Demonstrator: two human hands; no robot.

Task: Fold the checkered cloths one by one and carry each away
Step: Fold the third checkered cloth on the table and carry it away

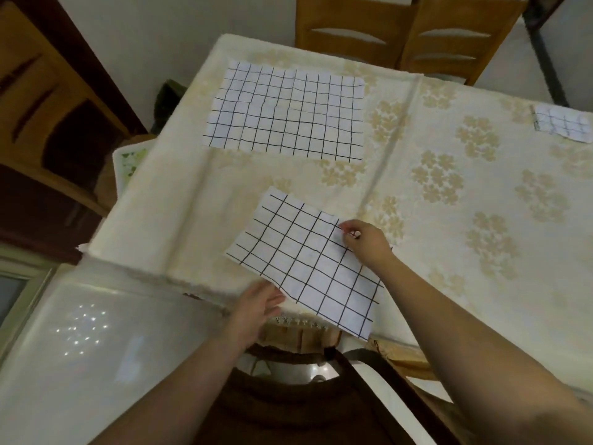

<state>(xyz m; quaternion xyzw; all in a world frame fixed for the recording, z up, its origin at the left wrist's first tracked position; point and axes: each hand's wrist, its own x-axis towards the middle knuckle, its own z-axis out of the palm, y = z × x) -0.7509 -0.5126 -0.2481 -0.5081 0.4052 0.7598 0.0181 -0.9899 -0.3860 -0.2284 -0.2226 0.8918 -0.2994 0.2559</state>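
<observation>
A white cloth with a black grid [305,261] lies at the near edge of the table, its near corner hanging past the edge. My right hand [364,240] pinches its far right edge between thumb and fingers. My left hand [260,305] touches the cloth's near left edge with fingers spread flat. A second, larger checkered cloth [285,114] lies spread flat at the far left of the table. A small folded checkered cloth [563,123] rests at the far right.
The table wears a cream cloth with a beige flower pattern [449,194]. Two wooden chairs [407,33] stand at the far side. A dark wooden cabinet [48,117] is at the left. A glossy white surface [80,332] lies near left.
</observation>
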